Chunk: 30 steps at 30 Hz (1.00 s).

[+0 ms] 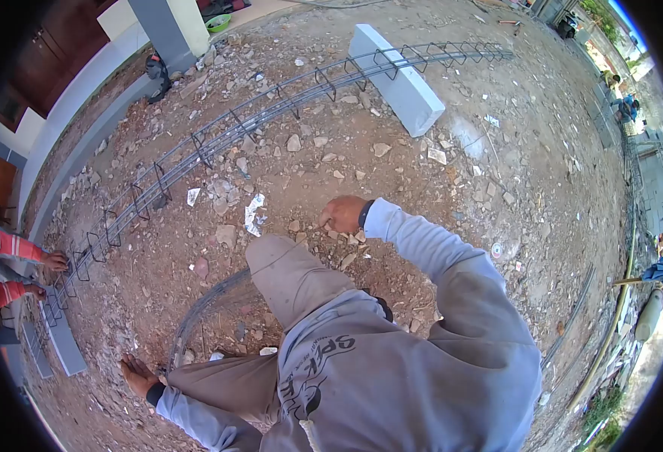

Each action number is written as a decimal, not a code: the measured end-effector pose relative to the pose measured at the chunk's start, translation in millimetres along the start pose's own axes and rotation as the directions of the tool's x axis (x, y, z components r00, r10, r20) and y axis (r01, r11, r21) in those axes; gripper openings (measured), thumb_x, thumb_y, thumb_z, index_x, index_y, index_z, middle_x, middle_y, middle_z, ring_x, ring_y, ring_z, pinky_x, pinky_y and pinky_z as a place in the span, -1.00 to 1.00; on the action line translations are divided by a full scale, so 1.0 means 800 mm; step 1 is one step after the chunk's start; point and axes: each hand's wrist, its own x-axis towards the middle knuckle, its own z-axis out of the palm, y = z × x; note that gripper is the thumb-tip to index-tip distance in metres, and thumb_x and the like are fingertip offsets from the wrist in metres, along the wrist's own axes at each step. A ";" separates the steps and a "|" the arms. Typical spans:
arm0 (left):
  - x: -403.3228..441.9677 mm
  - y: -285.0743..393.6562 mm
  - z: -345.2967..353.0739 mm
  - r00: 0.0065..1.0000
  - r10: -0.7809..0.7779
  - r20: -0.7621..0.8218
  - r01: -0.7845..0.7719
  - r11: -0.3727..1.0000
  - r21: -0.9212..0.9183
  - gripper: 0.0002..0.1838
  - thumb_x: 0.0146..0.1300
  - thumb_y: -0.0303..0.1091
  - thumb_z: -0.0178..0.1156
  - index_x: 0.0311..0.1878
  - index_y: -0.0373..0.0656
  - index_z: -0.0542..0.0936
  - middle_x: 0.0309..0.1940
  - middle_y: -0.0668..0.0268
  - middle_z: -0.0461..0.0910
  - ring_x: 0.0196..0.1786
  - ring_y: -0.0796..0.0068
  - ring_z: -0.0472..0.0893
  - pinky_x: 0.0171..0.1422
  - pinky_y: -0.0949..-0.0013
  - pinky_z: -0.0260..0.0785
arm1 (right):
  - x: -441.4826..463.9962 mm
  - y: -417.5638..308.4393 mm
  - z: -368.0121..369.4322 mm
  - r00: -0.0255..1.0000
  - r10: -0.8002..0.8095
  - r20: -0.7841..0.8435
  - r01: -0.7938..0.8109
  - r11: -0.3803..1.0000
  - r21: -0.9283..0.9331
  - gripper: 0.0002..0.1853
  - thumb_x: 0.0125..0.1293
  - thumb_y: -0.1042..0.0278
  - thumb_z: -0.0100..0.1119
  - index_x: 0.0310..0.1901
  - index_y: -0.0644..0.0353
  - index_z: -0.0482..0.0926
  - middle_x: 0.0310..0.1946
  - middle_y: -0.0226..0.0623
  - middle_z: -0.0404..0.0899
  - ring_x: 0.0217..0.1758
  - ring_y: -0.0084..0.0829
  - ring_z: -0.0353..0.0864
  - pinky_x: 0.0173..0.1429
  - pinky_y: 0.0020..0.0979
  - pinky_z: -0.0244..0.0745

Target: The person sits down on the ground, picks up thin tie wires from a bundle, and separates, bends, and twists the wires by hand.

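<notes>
1. The right hand (342,215), at the end of a pale, soft-looking sleeve, hangs above the ground (391,184) with its fingers curled downward; whether it grasps anything cannot be told.
2. The left hand (137,375) is low beside the bent leg, fingers spread and loose, its grip released.
3. Nearest the left hand is a curved bundle (202,301) of thin, dark strands, lying on the soil and running beneath the raised knee, which hides its other end.
4. A long cage (263,117) of smooth grey metal rods, ringed at intervals by angular, dark stirrups, stretches across the ground beyond both hands, well apart from them. The lens makes it look bowed.
5. The cage crosses the middle of a pale, flat-faced block (414,105), between its far end and its near, square-cornered end.
6. At the cage's opposite end, a co-worker's hands (56,261) reach from red sleeves (7,244), just beside or touching the rods; a second pale slab (66,346) with straight edges lies there.
7. The ground is brown, gritty soil strewn with jagged stones and a crumpled white scrap (254,215) near the knee; a smooth grey kerb (82,158) borders its building-side edge.
</notes>
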 end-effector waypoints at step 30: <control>-0.211 -0.194 0.069 0.907 -0.396 0.145 0.295 0.841 0.453 -0.73 0.28 -0.18 0.12 -0.15 -0.21 0.57 -0.29 0.36 0.62 -0.26 0.58 0.57 -0.22 0.51 0.32 | 0.269 -0.123 0.200 0.998 0.027 0.061 -0.035 0.990 0.138 -0.72 0.10 0.37 -0.01 -0.19 0.00 0.65 -0.23 -0.08 0.61 -0.12 -0.10 0.58 0.00 -0.20 0.47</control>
